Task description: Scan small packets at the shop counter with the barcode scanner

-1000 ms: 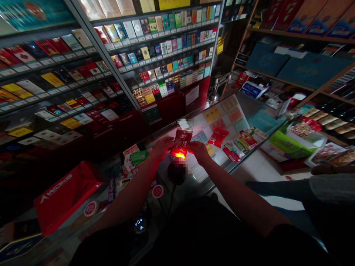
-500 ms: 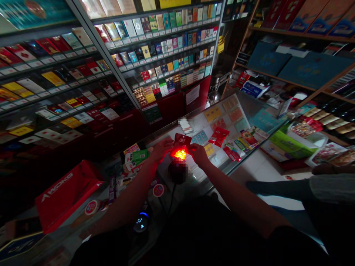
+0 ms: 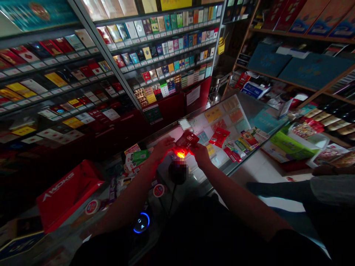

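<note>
Fingers pressed together on both sides, the person's left hand (image 3: 163, 147) and right hand (image 3: 201, 155) pinch a flat dark-red foil packet (image 3: 187, 140) between them by its opposite edges, though from where I stand the thumbs are lost in shadow and I cannot tell exactly how each fingertip sits. That packet lies tilted, nearly flat, just above a round black domed reader (image 3: 177, 173), whose top is blurred out, and a bright red-orange glow spills from the gap onto the packet's underside. Nearer the person's body, a small black device with a glowing blue ring (image 3: 141, 222) sits lit on the counter. All of this happens over a glass display counter (image 3: 235, 166) holding a scatter of small packets, among them a red sachet (image 3: 219, 136) just beyond the right hand, and a red box with white lettering (image 3: 68, 195) lies off to the left. Behind rise lit shelves of colourful cigarette packs (image 3: 166, 48), and at the far right another person's grey sleeve (image 3: 330, 190) stays well apart from the hands
</note>
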`<action>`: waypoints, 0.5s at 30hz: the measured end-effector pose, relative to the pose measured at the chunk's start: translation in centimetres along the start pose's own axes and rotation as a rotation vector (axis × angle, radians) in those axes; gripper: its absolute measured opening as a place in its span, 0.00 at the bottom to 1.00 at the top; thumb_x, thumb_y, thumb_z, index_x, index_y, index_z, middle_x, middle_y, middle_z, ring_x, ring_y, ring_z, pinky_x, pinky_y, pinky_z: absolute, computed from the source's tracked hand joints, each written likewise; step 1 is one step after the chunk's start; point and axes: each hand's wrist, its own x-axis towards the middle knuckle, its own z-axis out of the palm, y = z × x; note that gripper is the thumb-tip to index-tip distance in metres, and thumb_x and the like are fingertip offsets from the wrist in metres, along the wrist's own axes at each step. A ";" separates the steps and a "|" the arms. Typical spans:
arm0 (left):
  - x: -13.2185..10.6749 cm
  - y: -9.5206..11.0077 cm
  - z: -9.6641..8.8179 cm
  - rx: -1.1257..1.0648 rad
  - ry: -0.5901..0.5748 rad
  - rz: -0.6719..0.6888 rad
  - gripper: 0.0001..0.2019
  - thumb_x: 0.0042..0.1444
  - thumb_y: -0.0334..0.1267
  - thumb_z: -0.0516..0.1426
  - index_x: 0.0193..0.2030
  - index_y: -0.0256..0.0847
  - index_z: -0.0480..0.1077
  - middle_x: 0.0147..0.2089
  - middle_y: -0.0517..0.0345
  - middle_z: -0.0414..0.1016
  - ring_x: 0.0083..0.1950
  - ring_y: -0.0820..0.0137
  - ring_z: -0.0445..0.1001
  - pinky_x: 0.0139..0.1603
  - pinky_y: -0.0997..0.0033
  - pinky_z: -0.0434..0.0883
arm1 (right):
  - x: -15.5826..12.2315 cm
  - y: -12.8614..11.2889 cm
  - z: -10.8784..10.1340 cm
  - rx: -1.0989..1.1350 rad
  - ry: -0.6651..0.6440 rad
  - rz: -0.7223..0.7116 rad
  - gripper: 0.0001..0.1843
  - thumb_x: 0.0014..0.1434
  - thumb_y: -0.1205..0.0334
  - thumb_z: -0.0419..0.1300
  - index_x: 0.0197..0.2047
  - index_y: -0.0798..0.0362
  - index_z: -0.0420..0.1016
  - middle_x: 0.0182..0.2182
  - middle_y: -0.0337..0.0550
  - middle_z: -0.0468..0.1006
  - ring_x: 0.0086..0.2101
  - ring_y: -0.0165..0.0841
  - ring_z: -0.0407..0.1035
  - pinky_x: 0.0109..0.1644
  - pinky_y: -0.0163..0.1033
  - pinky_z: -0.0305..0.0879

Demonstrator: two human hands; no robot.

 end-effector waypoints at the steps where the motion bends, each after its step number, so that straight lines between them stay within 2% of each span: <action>1: -0.2 0.0 0.0 0.017 -0.010 -0.009 0.26 0.44 0.42 0.72 0.50 0.38 0.77 0.48 0.50 0.82 0.44 0.65 0.78 0.46 0.65 0.72 | 0.0 0.1 0.0 0.079 0.024 0.050 0.13 0.45 0.55 0.70 0.33 0.53 0.81 0.26 0.37 0.81 0.29 0.33 0.71 0.37 0.39 0.66; 4: -0.9 -0.2 0.3 0.010 -0.026 -0.067 0.24 0.43 0.43 0.73 0.47 0.38 0.79 0.46 0.50 0.83 0.43 0.64 0.78 0.45 0.65 0.72 | -0.1 0.2 -0.2 0.296 0.004 0.209 0.17 0.39 0.57 0.73 0.34 0.52 0.80 0.28 0.37 0.82 0.28 0.31 0.71 0.37 0.39 0.66; 7: -1.2 -0.4 0.9 -0.072 0.027 -0.115 0.20 0.41 0.43 0.73 0.42 0.38 0.79 0.41 0.54 0.82 0.39 0.67 0.78 0.45 0.65 0.72 | -0.3 0.3 -0.7 0.384 -0.032 0.308 0.19 0.34 0.60 0.75 0.32 0.51 0.77 0.29 0.37 0.82 0.29 0.31 0.72 0.38 0.38 0.68; 10: -0.8 -0.4 1.3 -0.083 0.036 -0.103 0.19 0.39 0.40 0.74 0.38 0.38 0.79 0.38 0.56 0.81 0.37 0.69 0.77 0.45 0.66 0.71 | -0.1 0.4 -1.4 0.436 -0.022 0.321 0.20 0.35 0.61 0.75 0.34 0.50 0.77 0.30 0.35 0.82 0.30 0.31 0.74 0.39 0.38 0.70; 15: 0.3 -0.3 1.1 -0.016 -0.011 -0.048 0.17 0.42 0.39 0.71 0.41 0.37 0.81 0.37 0.55 0.81 0.36 0.69 0.75 0.44 0.67 0.70 | 1.2 0.4 -3.0 0.519 0.079 0.288 0.19 0.40 0.59 0.76 0.34 0.50 0.75 0.29 0.36 0.82 0.30 0.31 0.75 0.37 0.38 0.73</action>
